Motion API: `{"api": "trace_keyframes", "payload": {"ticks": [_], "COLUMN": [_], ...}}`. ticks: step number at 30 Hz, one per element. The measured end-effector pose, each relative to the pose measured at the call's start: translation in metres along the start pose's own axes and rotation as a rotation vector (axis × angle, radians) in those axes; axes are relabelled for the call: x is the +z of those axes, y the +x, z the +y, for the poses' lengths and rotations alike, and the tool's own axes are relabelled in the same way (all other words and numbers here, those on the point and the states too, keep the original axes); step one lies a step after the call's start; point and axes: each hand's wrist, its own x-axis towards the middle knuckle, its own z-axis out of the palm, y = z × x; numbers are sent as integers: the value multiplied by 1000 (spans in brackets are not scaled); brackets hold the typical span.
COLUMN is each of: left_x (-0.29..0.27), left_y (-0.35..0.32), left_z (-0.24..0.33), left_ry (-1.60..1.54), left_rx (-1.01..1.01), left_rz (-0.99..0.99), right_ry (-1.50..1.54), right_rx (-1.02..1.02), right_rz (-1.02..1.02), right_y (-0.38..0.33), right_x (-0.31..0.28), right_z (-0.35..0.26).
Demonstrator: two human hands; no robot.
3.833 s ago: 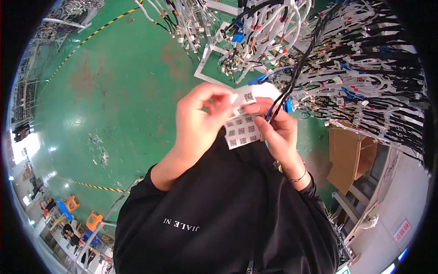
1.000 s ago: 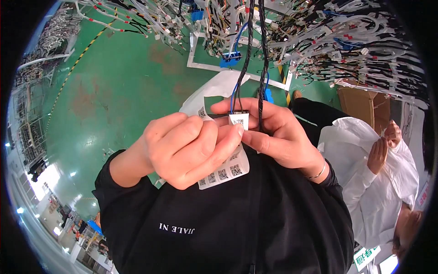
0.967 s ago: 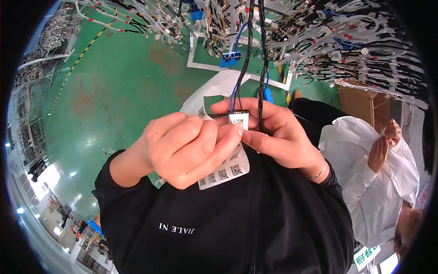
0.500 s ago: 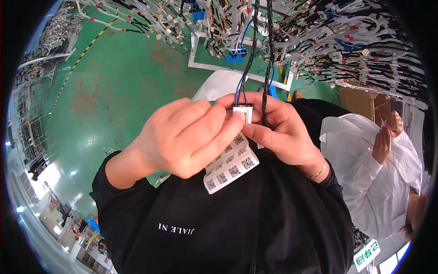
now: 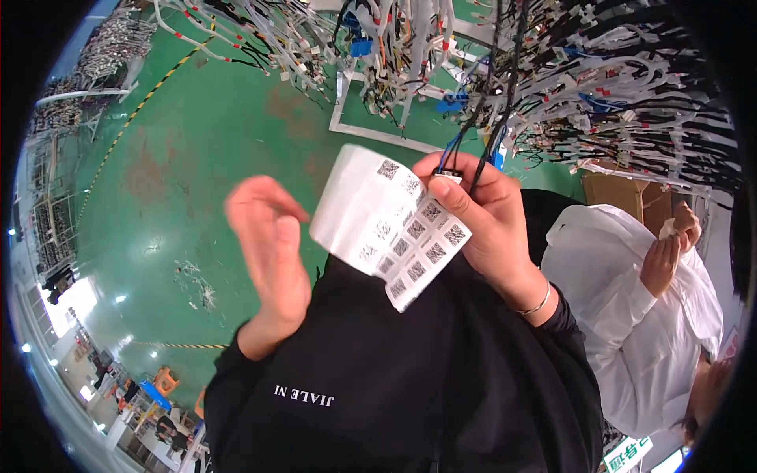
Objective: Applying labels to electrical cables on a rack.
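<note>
My right hand (image 5: 498, 225) is closed, its thumb pressing against a small dark wire connector (image 5: 448, 173) with blue and black wires running up from it. The same hand keeps hold of a curled white sheet of labels (image 5: 355, 201) printed with rows of black square codes. That sheet hangs down to the left of my fingers, in front of my black top. My left hand (image 5: 272, 252) is away from the sheet on its left side, slightly blurred, thumb and fingers apart, with nothing in it.
Bundles of wire harnesses (image 5: 607, 94) hang across the top and upper right. At the right, a person in a white coat (image 5: 607, 284) holds a small item, with a cardboard box (image 5: 613, 189) behind. A white metal frame (image 5: 374, 136) stands over the green floor (image 5: 197, 158).
My left hand has moved left, away from the connector, and its fingers have opened. The label sheet now shows more of its curled length. The connector has shifted slightly right in my right hand.
</note>
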Motion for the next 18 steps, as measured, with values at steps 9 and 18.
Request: {"api": "trace_keyframes", "payload": {"ticks": [9,18], "left_x": [22,16], "left_y": [-1,15], "left_z": [-22,-31], "left_ry": [-364,236], "left_rx": [-331,28], "left_rz": [15,-59], "right_ry": [-92,54], "right_rx": [-55,57], "right_rz": [15,92], "right_y": [16,14], "right_x": [-2,-22], "right_z": [26,25]}}
